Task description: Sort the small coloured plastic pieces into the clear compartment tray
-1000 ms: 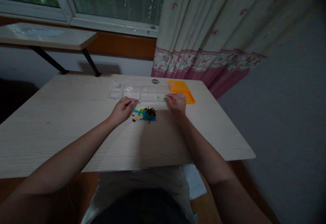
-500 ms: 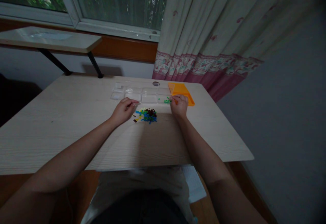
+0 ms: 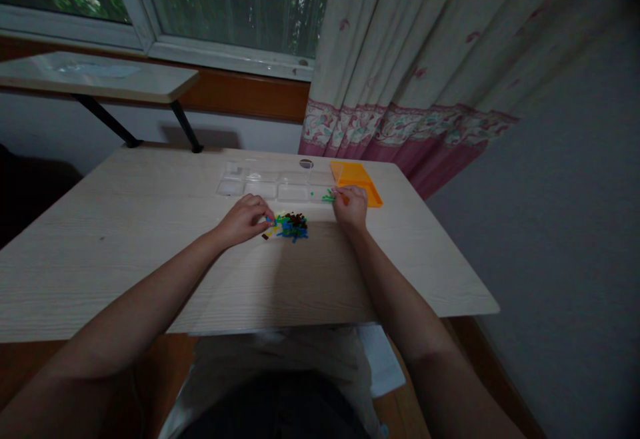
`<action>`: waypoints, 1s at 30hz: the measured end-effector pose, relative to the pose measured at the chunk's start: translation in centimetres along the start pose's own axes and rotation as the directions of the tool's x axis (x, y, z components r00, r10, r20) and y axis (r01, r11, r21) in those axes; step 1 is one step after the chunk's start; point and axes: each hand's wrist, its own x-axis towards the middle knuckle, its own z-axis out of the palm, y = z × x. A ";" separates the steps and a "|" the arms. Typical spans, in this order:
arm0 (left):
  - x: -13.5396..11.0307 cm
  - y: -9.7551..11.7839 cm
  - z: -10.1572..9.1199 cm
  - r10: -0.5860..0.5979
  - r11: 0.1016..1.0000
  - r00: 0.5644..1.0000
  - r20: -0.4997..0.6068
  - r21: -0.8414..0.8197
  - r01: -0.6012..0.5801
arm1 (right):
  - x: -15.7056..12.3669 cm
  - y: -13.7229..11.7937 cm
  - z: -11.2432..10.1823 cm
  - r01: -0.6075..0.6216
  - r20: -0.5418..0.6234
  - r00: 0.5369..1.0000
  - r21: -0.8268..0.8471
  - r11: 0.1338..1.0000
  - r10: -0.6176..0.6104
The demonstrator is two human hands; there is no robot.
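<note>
A pile of small plastic pieces (image 3: 294,226) in blue, green, yellow, white and dark brown lies on the table. My left hand (image 3: 246,220) is at its left edge, thumb and fingertips closed around a small blue piece (image 3: 271,220). Behind the pile stands a clear compartment box (image 3: 293,192). My right hand (image 3: 351,208) is at the box's front right compartment, beside some small green pieces (image 3: 328,196). Its fingers are bent together; whatever they hold is too small or hidden to make out.
An orange tray (image 3: 373,194) lies behind and right of my right hand. The pale wooden table (image 3: 210,286) carries a raised shelf (image 3: 165,84) at the back left. A curtain (image 3: 360,119) hangs behind the table, with a wall (image 3: 540,226) on the right.
My left hand has moved slightly right and down from the box's front edge to the pile, its fingertips now at a blue piece. My right hand has barely moved.
</note>
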 end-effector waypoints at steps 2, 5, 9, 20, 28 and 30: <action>0.0 0.1 0.0 0.004 1.000 1.000 0.021 0.003 -0.004 | 0.0 0.0 0.0 0.008 -0.005 1.000 -0.005 1.000 -0.008; -0.1 0.1 0.0 0.005 1.000 0.999 0.039 -0.003 -0.004 | 0.0 0.0 0.0 0.015 -0.019 1.000 -0.005 1.000 -0.015; -0.1 0.2 0.0 0.004 1.000 0.998 0.057 0.010 -0.004 | -0.1 -0.1 0.1 0.010 -0.009 1.000 0.003 1.000 -0.010; -0.1 0.4 -0.1 0.035 0.999 0.996 0.085 0.033 -0.038 | 0.0 -0.1 0.1 0.011 0.011 1.000 0.015 1.000 -0.011; -0.1 0.8 -0.1 -0.005 0.998 0.993 0.114 0.063 -0.002 | 0.0 -0.2 0.2 0.035 -0.011 0.999 0.007 0.999 -0.034; -0.1 0.9 0.0 -0.008 0.998 0.993 0.116 0.063 0.001 | 0.0 -0.2 0.2 0.047 -0.014 0.999 0.014 0.999 -0.047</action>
